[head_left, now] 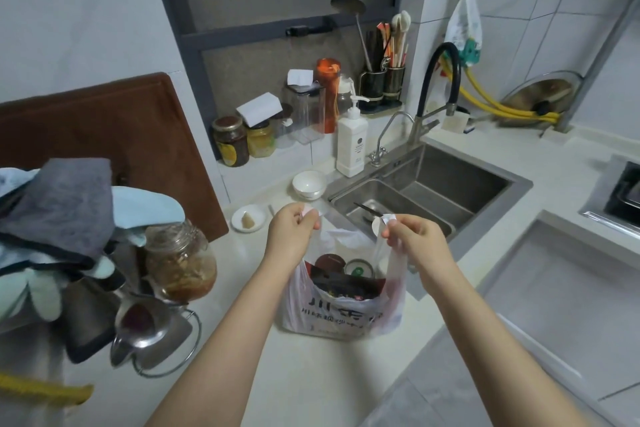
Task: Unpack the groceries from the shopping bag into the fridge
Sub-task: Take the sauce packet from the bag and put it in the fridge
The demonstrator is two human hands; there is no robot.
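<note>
Your left hand (292, 230) pinches one handle of the white plastic shopping bag (341, 308), fingers closed tight on it, and your right hand (415, 241) is clamped on the other handle. The two hands are held apart above the bag, pulling its mouth open. The bag stands on the pale desk (311, 374), just in front of the steel sink (433, 191). Inside it you can see a dark red packet (346, 282) and, behind that, a round brown lid (329, 262) beside a round green-and-white lid (360, 269); what lies beneath them is hidden, possibly more packets. Blue print runs across the front of the bag.

To the left of the bag a glass jar (180, 263) with brownish contents sits on a wire rack (166, 350), next to a pile of grey and blue cloths (62, 211). Beyond your left hand a small white saucer (248, 217) and a white bowl (309, 185) rest on the desk. A white pump bottle (352, 142) stands at the sink's back corner, near the tap (433, 94).
</note>
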